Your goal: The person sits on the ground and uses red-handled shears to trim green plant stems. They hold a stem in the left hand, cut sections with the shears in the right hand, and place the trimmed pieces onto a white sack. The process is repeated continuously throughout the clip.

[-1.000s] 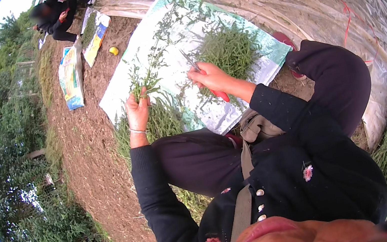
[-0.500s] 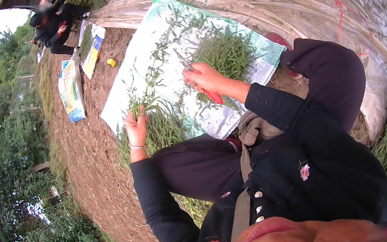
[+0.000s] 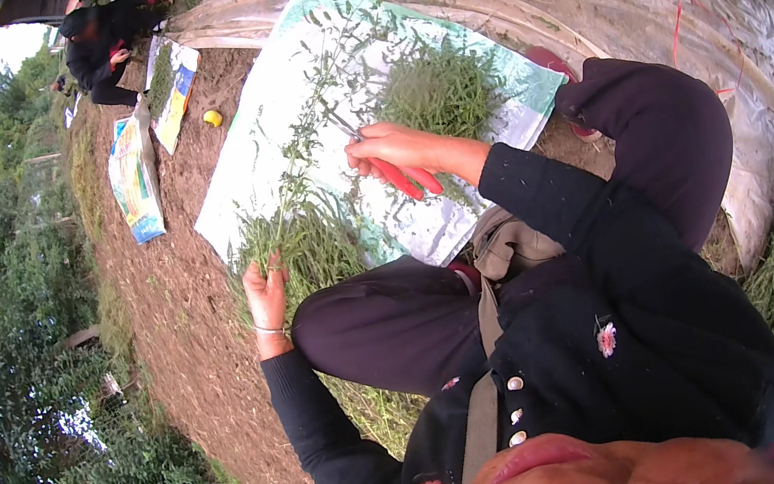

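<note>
One bunch of leafy stems was pinched in the left hand, at the near-left edge of a white-green sheet. The right hand was curled around red-handled shears over the sheet's middle, handles spread. A heap of sprigs lay beyond the right hand.
</note>
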A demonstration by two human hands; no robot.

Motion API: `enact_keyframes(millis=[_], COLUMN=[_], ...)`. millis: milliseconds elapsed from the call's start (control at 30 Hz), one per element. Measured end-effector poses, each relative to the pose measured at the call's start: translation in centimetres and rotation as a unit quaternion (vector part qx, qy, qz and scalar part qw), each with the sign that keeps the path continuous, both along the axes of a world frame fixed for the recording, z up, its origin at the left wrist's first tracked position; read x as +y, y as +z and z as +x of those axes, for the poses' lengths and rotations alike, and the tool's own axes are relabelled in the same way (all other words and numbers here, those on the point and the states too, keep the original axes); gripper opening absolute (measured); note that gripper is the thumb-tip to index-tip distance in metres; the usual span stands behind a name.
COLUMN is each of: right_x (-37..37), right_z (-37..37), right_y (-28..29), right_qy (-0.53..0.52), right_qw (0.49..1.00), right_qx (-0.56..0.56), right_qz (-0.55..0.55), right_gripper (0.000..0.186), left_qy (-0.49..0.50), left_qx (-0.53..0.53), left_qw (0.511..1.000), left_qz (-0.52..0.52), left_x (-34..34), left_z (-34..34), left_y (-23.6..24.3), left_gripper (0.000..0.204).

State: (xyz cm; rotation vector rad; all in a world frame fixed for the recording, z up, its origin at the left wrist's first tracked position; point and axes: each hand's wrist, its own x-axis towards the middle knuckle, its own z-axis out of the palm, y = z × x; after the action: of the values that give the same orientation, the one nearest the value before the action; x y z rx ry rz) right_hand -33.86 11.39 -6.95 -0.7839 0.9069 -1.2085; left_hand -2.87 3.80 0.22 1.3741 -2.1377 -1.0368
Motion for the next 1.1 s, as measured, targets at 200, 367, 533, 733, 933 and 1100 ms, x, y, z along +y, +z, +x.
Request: enact_keyframes(millis=[200, 367, 533, 733, 933, 1100], right_x=[0.1, 0.6, 1.0, 0.5, 0.6, 0.3], right_z=[0.4, -0.4, -0.5, -1.1, -1.1, -0.8], right_y=[-1.0, -2.5, -2.5, -2.1, -1.4, -1.1], right_qy=[-0.021, -0.024, -0.014, -0.001, -0.005, -0.011], right_qw=[0.999, 0.998, 0.999, 0.998, 1.0, 0.999], right_qx=[-0.038, -0.03, 0.044, 0.054, 0.023, 0.016], right_qz=[0.032, 0.049, -0.018, -0.026, 0.014, 0.03], right_gripper=[0.025, 0.024, 0.025, 0.028, 0.03, 0.027], left_qy=[0.026, 0.065, 0.05, -0.008, -0.063, -0.063], left_qx=[0.054, 0.113, 0.035, -0.077, -0.143, -0.178], left_qw=[0.998, 0.991, 0.998, 0.988, 0.962, 0.944], left_qz=[0.025, 0.042, -0.021, -0.132, -0.222, -0.271], left_x=[0.3, 0.6, 0.5, 0.6, 1.1, 1.5], left_z=[-0.6, -0.5, 1.3, 3.1, 4.0, 5.6], left_y=[-0.7, -0.8, -1.0, -0.9, 0.3, 0.6], left_gripper=[0.012, 0.013, 0.014, 0.009, 0.004, 0.02])
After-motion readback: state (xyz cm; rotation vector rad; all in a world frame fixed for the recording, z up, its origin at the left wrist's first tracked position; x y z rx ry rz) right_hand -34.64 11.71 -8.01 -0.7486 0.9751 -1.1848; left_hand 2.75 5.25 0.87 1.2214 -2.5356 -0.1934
